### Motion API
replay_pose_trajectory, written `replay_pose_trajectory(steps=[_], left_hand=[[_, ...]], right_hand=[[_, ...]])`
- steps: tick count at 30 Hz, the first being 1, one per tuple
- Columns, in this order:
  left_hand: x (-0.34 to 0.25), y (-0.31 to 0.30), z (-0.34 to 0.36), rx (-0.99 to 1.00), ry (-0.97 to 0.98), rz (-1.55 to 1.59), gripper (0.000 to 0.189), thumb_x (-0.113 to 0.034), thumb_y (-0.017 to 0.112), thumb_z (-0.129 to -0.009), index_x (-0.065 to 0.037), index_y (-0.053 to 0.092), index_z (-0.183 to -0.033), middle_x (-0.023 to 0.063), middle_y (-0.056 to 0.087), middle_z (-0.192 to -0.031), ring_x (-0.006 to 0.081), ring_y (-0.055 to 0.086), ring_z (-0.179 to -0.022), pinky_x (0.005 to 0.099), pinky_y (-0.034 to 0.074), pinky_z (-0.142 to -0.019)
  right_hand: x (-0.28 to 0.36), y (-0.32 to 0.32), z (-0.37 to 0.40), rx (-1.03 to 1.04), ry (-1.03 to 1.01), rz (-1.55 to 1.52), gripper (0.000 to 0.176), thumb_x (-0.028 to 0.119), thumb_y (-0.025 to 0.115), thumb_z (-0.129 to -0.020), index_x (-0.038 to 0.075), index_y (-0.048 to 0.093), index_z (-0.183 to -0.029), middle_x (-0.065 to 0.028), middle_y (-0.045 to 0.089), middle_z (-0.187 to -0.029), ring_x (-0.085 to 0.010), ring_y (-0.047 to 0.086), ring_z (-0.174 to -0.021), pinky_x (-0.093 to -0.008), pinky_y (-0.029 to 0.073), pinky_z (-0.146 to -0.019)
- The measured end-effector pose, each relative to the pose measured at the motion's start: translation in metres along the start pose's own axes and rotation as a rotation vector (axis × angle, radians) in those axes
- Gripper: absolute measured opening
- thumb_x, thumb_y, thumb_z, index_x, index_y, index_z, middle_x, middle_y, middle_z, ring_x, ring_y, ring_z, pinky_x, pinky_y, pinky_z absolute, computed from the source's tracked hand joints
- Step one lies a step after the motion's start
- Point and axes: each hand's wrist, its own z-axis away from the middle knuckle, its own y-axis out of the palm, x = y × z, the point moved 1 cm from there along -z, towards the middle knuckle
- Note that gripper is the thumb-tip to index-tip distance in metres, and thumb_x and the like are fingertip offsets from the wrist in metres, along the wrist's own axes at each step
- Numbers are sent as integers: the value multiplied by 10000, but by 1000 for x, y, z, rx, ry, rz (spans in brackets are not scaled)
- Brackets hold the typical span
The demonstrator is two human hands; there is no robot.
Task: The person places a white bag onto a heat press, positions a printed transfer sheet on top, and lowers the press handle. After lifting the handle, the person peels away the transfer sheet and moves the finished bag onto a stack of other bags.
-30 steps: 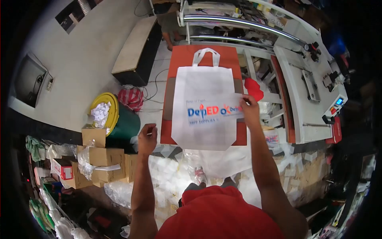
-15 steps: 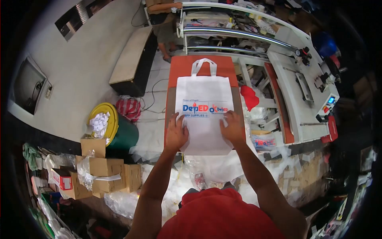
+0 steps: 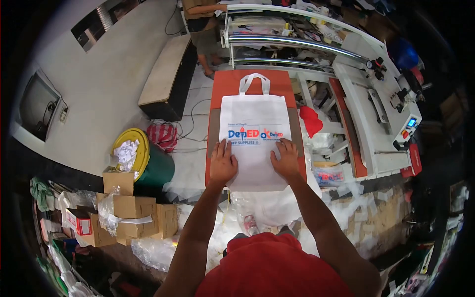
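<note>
A white tote bag [image 3: 255,168] lies flat on a red-orange board [image 3: 222,81], its handles pointing away from me. Blue and red print reading "DepED" and "BFP SUPPLIES" runs across its middle. My left hand [image 3: 223,162] rests on the bag's left edge, just below the print, with fingers stretched out. On the opposite edge my right hand [image 3: 285,159] lies with its fingers spread, also below the print. Both palms press on the fabric and neither hand grips anything.
On the right stands a white press machine [image 3: 378,119] with a lit panel. A green bin with a yellow rim [image 3: 144,161] and cardboard boxes [image 3: 133,215] are at left. Beyond the board, another person [image 3: 205,39] stands near metal rollers [image 3: 297,42]. Plastic sheets cover the floor near my feet.
Both hands have shifted slightly over the bag; the left has moved inward, its fingers straighter, and the right a little inward. The bag lies in nearly the same place.
</note>
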Motion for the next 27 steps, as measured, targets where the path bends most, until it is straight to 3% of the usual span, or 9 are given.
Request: replay_pose_trajectory(steps=[11, 14, 17, 18, 21, 22, 24, 25, 27], left_hand=[[-3, -1, 0, 72, -18, -16, 535, -173, 517, -878, 6, 459, -1379, 206, 392, -1462, 427, 343, -1352, 497, 297, -1130], [-1, -8, 2, 9, -12, 17, 526, -135, 541, -856, 0, 482, -1361, 216, 447, -1413, 428, 409, -1299, 496, 337, -1095], [33, -30, 21, -245, -79, 406, 481, -56, 542, -853, 14, 480, -1325, 235, 490, -1347, 419, 450, -1245, 473, 353, -1068], [37, -55, 33, -322, -133, 359, 432, -31, 529, -860, 13, 500, -1289, 218, 521, -1308, 396, 476, -1222, 458, 363, -1051], [87, -80, 114, -365, -359, 260, 373, -6, 512, -854, 10, 528, -1226, 212, 543, -1212, 392, 503, -1147, 447, 391, -995], [102, -83, 148, -343, -412, 164, 371, -16, 512, -846, 6, 531, -1216, 226, 532, -1184, 418, 504, -1107, 459, 402, -967], [133, -81, 224, -270, -511, -19, 362, -37, 524, -824, 0, 542, -1183, 242, 526, -1157, 439, 496, -1093, 496, 409, -942], [138, -83, 257, -205, -630, -1, 352, -47, 533, -814, 0, 550, -1163, 249, 526, -1155, 444, 496, -1094, 507, 410, -940], [155, -76, 332, -52, -694, -95, 305, -83, 549, -803, -4, 567, -1097, 257, 537, -1141, 440, 505, -1088, 517, 416, -934]], right_hand=[[-3, -1, 1, -38, -18, -25, 418, 260, 664, -831, 26, 604, -1172, -127, 492, -1319, -329, 420, -1245, -501, 367, -1005], [-3, -7, 0, -54, -35, -44, 420, 211, 686, -815, 27, 588, -1179, -142, 512, -1290, -344, 434, -1229, -500, 373, -1001], [-27, -59, -6, -344, -51, -207, 395, 99, 690, -803, 28, 570, -1172, -166, 564, -1202, -357, 508, -1149, -465, 390, -999], [-51, -88, -1, -433, -58, -205, 361, 67, 679, -814, 24, 572, -1156, -174, 575, -1176, -355, 536, -1120, -445, 398, -1002], [-147, -194, 21, -645, -61, 296, 201, 55, 637, -819, 55, 620, -1019, -149, 637, -1018, -354, 595, -971, -446, 460, -863], [-169, -230, 27, -734, 172, 474, 189, 101, 631, -825, 50, 620, -1007, -163, 640, -1015, -355, 600, -964, -463, 476, -817], [-244, -279, 41, -800, 365, 860, 366, 260, 641, -866, 43, 561, -1150, -160, 616, -1147, -410, 598, -984, -519, 500, -789], [-261, -296, 44, -701, 525, 958, 451, 296, 625, -885, 51, 499, -1241, -160, 583, -1228, -437, 588, -1008, -546, 515, -760], [-335, -309, 53, -446, 669, 742, 472, 301, 626, -870, 27, 501, -1233, -192, 545, -1263, -428, 549, -1097, -561, 489, -825]])
